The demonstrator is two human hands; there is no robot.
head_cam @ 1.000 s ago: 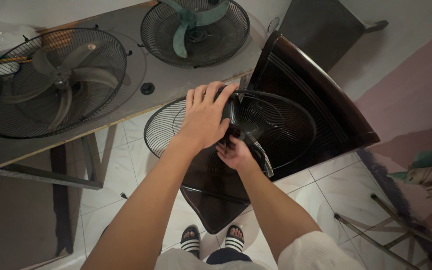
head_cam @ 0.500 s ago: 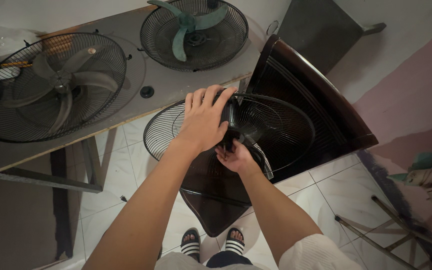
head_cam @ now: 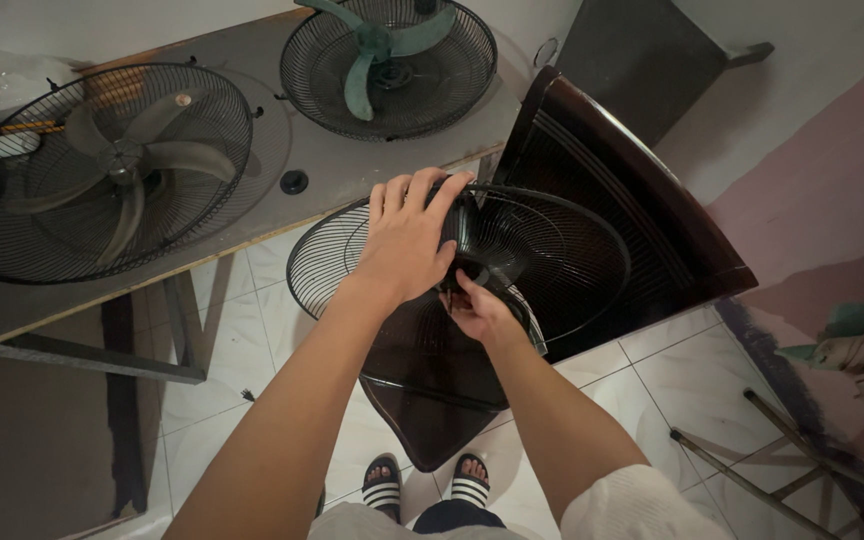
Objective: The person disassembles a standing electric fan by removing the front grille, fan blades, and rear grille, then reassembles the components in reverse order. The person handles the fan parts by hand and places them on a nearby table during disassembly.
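Observation:
A black fan with a round wire guard [head_cam: 552, 255] rests on a dark wooden chair [head_cam: 642, 210] in front of me. My left hand [head_cam: 407, 235] lies over the fan's black motor housing, fingers spread and wrapped on its top. My right hand [head_cam: 477, 305] is tucked beneath it, fingers closed on a part at the back of the motor; the part itself is hidden by both hands.
A grey table [head_cam: 332, 150] at the left holds a caged fan with pale blades [head_cam: 102, 165], a guard with a green blade [head_cam: 387, 65] and a small black cap [head_cam: 294, 182]. My sandalled feet [head_cam: 422, 482] stand on white tiles. Metal legs [head_cam: 752, 470] lie at the right.
None of the fans has shifted. My right hand has turned slightly under the motor while the left hand stays pressed on top.

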